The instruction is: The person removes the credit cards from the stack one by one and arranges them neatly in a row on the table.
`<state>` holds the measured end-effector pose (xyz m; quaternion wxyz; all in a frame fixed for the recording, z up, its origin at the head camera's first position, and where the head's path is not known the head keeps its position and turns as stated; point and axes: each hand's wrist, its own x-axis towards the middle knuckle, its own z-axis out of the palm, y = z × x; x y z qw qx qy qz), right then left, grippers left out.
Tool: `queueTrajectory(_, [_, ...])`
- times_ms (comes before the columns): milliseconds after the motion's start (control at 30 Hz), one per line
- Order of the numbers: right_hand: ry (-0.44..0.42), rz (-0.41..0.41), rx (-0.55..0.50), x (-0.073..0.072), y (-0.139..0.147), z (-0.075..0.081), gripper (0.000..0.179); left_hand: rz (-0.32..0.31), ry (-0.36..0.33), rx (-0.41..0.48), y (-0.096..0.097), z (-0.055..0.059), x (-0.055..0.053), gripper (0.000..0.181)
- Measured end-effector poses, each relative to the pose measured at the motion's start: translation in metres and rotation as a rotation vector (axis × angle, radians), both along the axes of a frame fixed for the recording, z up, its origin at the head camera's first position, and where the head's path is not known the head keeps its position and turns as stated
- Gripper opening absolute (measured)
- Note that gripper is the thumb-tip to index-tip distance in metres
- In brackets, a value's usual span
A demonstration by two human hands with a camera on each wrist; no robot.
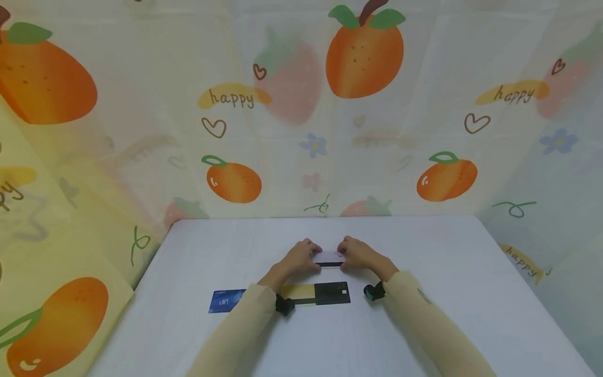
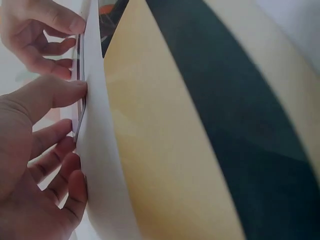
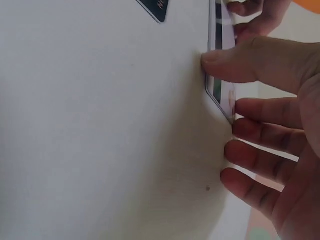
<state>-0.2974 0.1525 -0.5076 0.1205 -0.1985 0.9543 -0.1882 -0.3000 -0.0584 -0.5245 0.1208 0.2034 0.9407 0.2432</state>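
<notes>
A pale pinkish card (image 1: 329, 257) with a black magnetic stripe lies flat on the white table, its long side running left to right. My left hand (image 1: 300, 258) pinches its left end, thumb on the near edge and fingers along the far edge. At the other end my right hand (image 1: 360, 254) grips it the same way. In the right wrist view, the thumb (image 3: 220, 65) presses the near edge of the striped card (image 3: 227, 95), near a corner. Seen from the left wrist, both hands line the card's thin edge (image 2: 81, 107).
Closer to me lies a row of cards: a blue card (image 1: 221, 302) lettered VIP, a gold card (image 1: 301, 289) with a dark stripe, and a black card (image 1: 332, 293) with a chip. My left sleeve covers part of the row. A fruit-printed cloth (image 1: 282, 173) hangs behind the table.
</notes>
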Motion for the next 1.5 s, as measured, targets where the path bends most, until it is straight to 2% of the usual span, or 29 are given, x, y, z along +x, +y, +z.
queueTrajectory(467, [-0.039, -0.010, -0.025, -0.002, 0.003, -0.001, 0.047, -0.030, -0.035, -0.027, -0.001, 0.001, -0.007, 0.051])
queueTrajectory(700, [-0.001, 0.005, -0.001, -0.005, 0.004, 0.003, 0.046, -0.031, -0.027, -0.008, -0.001, 0.004, -0.011, 0.052])
queueTrajectory(1000, [-0.016, -0.018, -0.061, 0.003, 0.003, 0.009, 0.048, 0.005, -0.077, 0.027, -0.003, 0.003, -0.006, 0.057])
queueTrajectory(1200, [0.001, -0.031, -0.086, 0.007, 0.003, 0.008, 0.048, -0.003, -0.064, 0.026, -0.005, 0.005, -0.004, 0.060])
queueTrajectory(1500, [0.054, 0.001, -0.082, 0.009, 0.004, 0.010, 0.052, -0.004, -0.026, 0.030, -0.006, 0.012, -0.001, 0.059])
